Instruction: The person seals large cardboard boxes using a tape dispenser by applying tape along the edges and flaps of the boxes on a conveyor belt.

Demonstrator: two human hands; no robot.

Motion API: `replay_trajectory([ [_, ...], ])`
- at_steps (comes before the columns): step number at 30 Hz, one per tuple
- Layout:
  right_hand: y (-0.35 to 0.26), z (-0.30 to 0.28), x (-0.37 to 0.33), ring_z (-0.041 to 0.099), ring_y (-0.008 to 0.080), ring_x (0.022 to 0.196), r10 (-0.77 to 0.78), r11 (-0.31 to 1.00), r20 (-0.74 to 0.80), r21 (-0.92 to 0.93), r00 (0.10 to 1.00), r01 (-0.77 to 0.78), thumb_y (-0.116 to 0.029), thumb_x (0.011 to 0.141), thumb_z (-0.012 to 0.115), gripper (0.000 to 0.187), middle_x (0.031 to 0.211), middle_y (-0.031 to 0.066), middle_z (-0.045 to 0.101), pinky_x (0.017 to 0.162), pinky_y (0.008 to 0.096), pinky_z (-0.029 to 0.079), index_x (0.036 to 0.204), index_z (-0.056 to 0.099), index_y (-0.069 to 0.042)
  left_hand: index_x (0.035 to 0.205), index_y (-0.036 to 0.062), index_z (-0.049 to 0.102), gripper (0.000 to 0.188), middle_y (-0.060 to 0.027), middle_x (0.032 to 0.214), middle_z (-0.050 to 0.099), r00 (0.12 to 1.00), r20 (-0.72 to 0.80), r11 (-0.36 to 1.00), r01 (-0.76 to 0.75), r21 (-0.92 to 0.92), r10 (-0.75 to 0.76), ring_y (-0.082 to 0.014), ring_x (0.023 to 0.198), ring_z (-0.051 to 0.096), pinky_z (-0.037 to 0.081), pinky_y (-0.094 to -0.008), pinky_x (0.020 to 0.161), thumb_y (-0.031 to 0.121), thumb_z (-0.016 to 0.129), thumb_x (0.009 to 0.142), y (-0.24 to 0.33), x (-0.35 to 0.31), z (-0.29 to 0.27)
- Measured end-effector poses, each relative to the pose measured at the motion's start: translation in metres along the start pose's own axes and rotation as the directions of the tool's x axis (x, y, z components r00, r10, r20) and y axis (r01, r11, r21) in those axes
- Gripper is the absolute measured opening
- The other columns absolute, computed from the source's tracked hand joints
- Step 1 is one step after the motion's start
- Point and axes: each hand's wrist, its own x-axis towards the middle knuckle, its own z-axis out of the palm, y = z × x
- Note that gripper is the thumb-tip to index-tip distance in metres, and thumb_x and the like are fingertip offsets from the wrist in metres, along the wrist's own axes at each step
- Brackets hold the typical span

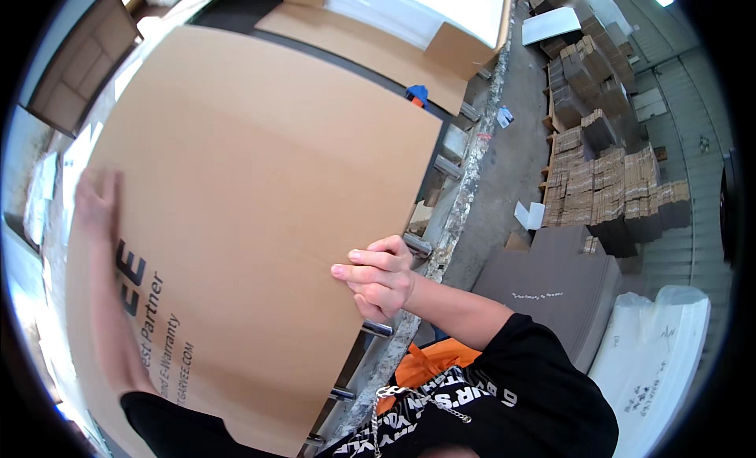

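A large flat brown cardboard box (260, 166) with dark printing on its left side fills the middle of the view. My right hand (378, 278) is at its right edge, fingers bent and pressed together over the cardboard; part of the grip is hidden. Over at the far left side of the box is my left hand (98, 202), smeared by motion, so its fingers cannot be made out. It lies on or just above the cardboard.
Metal rollers (378, 329) and a worn conveyor rail (465, 198) run along the box's right side. Beyond its far edge stands an opened carton (362, 48) with white inside, near a blue-and-orange object (417, 95). Stacked flattened cardboard (602, 182) stands right, across the floor.
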Motion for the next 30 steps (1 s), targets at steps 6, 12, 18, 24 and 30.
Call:
replay_trajectory([
  [6, 0.000, -0.008, -0.002, 0.065, 0.0208, 0.088, 0.045, 0.998, -0.021, 0.037, 0.999, -0.044, -0.008, 0.069, 0.061, 0.008, 0.096, 0.0055, 0.074, 0.077, 0.0340, 0.046, 0.065, 0.054, -0.012, 0.150, 0.0023, 0.031, 0.119, -0.0237, 0.158, 0.022, 0.691, 0.458, 0.804, -0.318, -0.502, 0.560, -0.0487, 0.147, 0.009, 0.012, -0.0597, 0.118, 0.067, 0.076, 0.061, 0.280, -0.192, -0.172],
  [12, 0.035, -0.042, 0.008, 0.057, 0.0251, 0.080, 0.331, 0.940, -0.223, -0.011, 0.917, -0.342, -0.009, 0.075, 0.065, 0.010, 0.087, 0.0061, 0.065, 0.078, 0.0395, 0.041, 0.076, 0.055, -0.012, 0.148, 0.0048, 0.036, 0.099, -0.0242, 0.158, 0.021, 0.808, 0.543, 0.973, -0.193, -0.123, 0.229, -0.0556, 0.143, 0.012, 0.012, -0.0636, 0.117, 0.036, 0.081, 0.066, 0.323, -0.286, -0.211],
  [18, 0.253, -0.042, -0.038, 0.045, 0.0397, 0.130, 0.995, 0.032, -0.079, -0.346, 0.063, -0.938, -0.063, 0.068, 0.076, 0.093, 0.138, 0.0232, 0.049, 0.110, 0.0448, 0.034, 0.134, 0.050, -0.004, 0.149, 0.0070, 0.036, 0.095, -0.0225, 0.158, 0.024, 0.819, 0.530, 0.975, -0.210, -0.079, 0.219, -0.0535, 0.143, 0.016, 0.015, -0.0608, 0.118, 0.028, 0.078, 0.066, 0.330, -0.289, -0.214],
  [24, 0.331, -0.041, -0.110, 0.056, 0.0366, 0.120, 0.986, -0.091, 0.152, 0.194, -0.062, -0.977, -0.032, 0.072, 0.078, 0.069, 0.130, 0.0190, 0.057, 0.102, 0.0471, 0.046, 0.134, 0.055, -0.011, 0.152, 0.0114, 0.032, 0.101, -0.0197, 0.159, 0.023, 0.822, 0.514, 0.969, -0.191, -0.155, 0.244, -0.0502, 0.145, 0.016, 0.014, -0.0575, 0.120, 0.026, 0.078, 0.064, 0.334, -0.282, -0.205],
  [30, 0.193, -0.157, -0.034, 0.063, 0.0282, 0.109, 0.877, -0.445, 0.466, 0.692, -0.119, -0.568, -0.016, 0.080, 0.057, 0.051, 0.123, 0.0117, 0.063, 0.091, 0.0439, 0.053, 0.130, 0.055, -0.008, 0.152, 0.0156, 0.031, 0.103, -0.0146, 0.159, 0.024, 0.869, 0.465, 0.985, -0.135, -0.104, 0.169, -0.0475, 0.146, 0.017, 0.015, -0.0551, 0.121, 0.027, 0.079, 0.062, 0.310, -0.309, -0.219],
])
